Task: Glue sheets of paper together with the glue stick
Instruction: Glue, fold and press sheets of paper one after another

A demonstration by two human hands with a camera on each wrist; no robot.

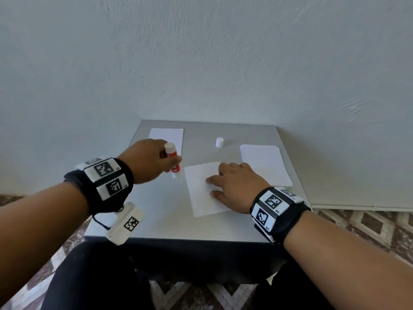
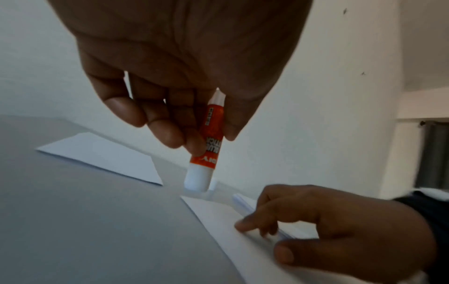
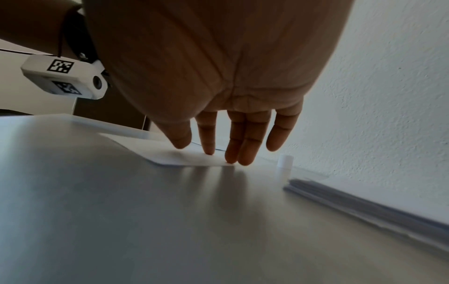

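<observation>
**Inspector:** Report items that are hidden, cut off or unclear.

**Operator:** The glue stick (image 1: 173,161) is partly covered by the left hand (image 1: 146,162); only its white ends and part of the red label show in the head view. In the left wrist view its lower end stands just off the far left corner of the centre sheet (image 1: 204,189); contact with the table (image 1: 156,209) cannot be confirmed, though it appears to hover just above. The label text is inverted and blurred. The right palm hides the 3 o'clock portion of the centre sheet. The paper stack (image 1: 264,164) runs out of the right wrist view at its right edge.

**Inspector:** State hand pose and finger condition.

**Operator:** Left hand: reaches in from 8 o'clock, palm down, fingers curled, thumb and fingertips pinching the stick mid-barrel, stick near vertical with a slight tilt. Right hand (image 1: 237,186): reaches in from 4 o'clock, laid low over the centre sheet, fingers (image 3: 209,134) straight and slightly spread, tips pressing the paper; the middle pair lie together, the little finger is lifted.

**Inspector:** Locate the remaining items.

**Operator:** Taking the centre sheet as the dial centre: the cap (image 1: 219,142) stands upright at 12 o'clock, well apart. The paper stack lies at 2 o'clock. A single sheet (image 1: 166,136) lies at 11 o'clock, beyond the left hand. The glue stick sits at 10 o'clock, just beside the centre sheet.
</observation>
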